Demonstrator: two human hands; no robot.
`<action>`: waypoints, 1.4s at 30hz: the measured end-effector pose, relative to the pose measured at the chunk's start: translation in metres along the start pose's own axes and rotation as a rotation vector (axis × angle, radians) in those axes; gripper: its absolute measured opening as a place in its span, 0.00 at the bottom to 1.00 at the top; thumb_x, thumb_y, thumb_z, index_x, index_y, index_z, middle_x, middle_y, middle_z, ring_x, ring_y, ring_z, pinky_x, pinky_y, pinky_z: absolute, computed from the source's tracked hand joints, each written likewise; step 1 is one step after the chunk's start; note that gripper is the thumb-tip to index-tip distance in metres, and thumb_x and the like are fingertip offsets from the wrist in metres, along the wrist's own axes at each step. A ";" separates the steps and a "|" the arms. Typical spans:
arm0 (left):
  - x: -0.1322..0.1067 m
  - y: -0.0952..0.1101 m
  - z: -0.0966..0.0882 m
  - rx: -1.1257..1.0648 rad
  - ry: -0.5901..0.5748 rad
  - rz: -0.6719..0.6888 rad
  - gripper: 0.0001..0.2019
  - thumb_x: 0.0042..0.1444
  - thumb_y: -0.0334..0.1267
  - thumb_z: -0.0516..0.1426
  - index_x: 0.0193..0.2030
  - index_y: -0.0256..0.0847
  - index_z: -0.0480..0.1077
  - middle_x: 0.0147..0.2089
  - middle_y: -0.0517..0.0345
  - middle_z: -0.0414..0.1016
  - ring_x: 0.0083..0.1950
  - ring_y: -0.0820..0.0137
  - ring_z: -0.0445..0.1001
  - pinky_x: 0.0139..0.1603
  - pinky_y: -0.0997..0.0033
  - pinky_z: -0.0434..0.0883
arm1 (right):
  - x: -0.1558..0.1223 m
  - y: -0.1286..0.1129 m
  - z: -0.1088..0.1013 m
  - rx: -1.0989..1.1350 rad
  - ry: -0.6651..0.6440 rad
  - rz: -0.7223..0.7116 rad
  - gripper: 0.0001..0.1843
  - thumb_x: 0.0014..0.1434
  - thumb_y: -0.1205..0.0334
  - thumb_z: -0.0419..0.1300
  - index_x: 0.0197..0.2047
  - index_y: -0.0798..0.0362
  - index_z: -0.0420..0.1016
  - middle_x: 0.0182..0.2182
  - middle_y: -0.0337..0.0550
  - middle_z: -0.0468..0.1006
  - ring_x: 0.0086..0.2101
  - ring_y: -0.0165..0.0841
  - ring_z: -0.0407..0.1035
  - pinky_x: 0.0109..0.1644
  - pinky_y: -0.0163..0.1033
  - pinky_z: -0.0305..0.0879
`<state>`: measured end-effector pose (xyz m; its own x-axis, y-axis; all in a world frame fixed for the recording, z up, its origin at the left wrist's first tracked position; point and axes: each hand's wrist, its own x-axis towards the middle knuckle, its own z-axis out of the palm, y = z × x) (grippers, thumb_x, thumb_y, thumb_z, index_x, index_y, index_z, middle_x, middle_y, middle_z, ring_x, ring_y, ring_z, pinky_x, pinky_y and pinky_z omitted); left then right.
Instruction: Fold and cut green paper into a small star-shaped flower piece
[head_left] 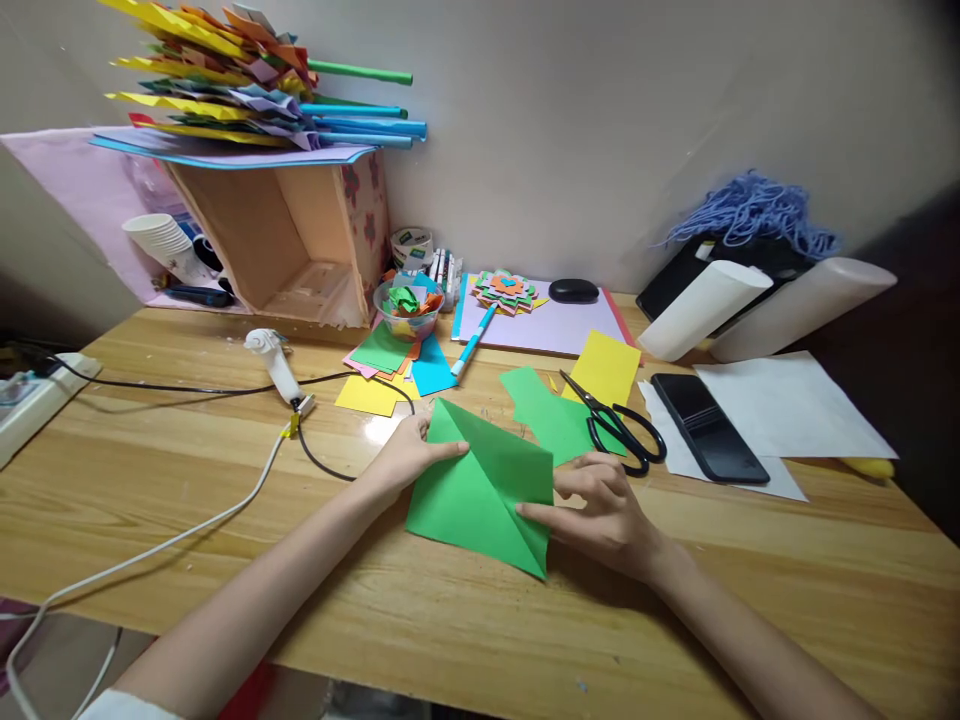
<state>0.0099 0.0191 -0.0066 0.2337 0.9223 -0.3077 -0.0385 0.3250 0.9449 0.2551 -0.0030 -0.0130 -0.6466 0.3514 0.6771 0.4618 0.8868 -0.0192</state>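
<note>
A square of green paper (pixel 465 510) with a diagonal crease lies before me on the wooden table, its right part raised off the surface. My left hand (pixel 411 455) grips its upper left edge, thumb on top and fingers hidden beneath. On the right side, my right hand (pixel 604 510) has the sheet's edge between its thumb or finger on top and the others curled behind. Just beyond the right hand are black-handled scissors (pixel 615 420), lying partly on green paper scraps (pixel 536 400) and a yellow sheet (pixel 604 368).
A black phone (pixel 709 428) rests on white paper (pixel 802 405) at the right. Behind stand a bowl of paper scraps (pixel 409 308), a layered paper flower (pixel 506 290) and an open box (pixel 300 230). Cables (pixel 187 535) and a white glue gun (pixel 274 365) occupy the left.
</note>
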 end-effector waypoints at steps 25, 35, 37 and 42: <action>0.040 0.008 0.030 0.404 -0.107 0.202 0.18 0.40 0.38 0.63 0.41 0.38 0.71 0.42 0.53 0.76 0.42 0.59 0.73 0.44 0.64 0.69 | 0.008 0.021 -0.002 0.407 -0.189 0.329 0.09 0.60 0.64 0.52 0.32 0.52 0.72 0.38 0.48 0.75 0.39 0.33 0.70 0.41 0.37 0.67; 0.039 0.007 0.029 0.341 -0.335 0.239 0.13 0.52 0.42 0.55 0.42 0.40 0.73 0.44 0.56 0.76 0.46 0.61 0.71 0.47 0.66 0.66 | 0.005 0.011 0.005 0.260 -0.086 0.553 0.08 0.59 0.59 0.54 0.31 0.52 0.71 0.28 0.45 0.73 0.31 0.34 0.68 0.36 0.40 0.64; 0.035 0.009 0.032 0.285 -0.392 0.190 0.13 0.53 0.43 0.53 0.41 0.41 0.74 0.43 0.57 0.76 0.45 0.62 0.72 0.45 0.68 0.67 | 0.009 0.012 0.007 0.241 -0.047 0.650 0.09 0.58 0.58 0.55 0.29 0.52 0.70 0.33 0.46 0.70 0.36 0.36 0.66 0.41 0.42 0.63; 0.026 0.014 0.039 0.167 -0.422 0.094 0.11 0.52 0.43 0.55 0.36 0.44 0.75 0.38 0.60 0.77 0.44 0.63 0.72 0.45 0.69 0.67 | 0.013 0.012 0.008 0.407 -0.055 0.822 0.10 0.57 0.57 0.55 0.27 0.52 0.66 0.38 0.45 0.69 0.41 0.37 0.65 0.46 0.42 0.61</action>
<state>0.0528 0.0392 0.0033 0.6132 0.7692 -0.1798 0.0701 0.1737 0.9823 0.2470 0.0151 -0.0105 -0.2426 0.9225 0.3001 0.5461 0.3856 -0.7437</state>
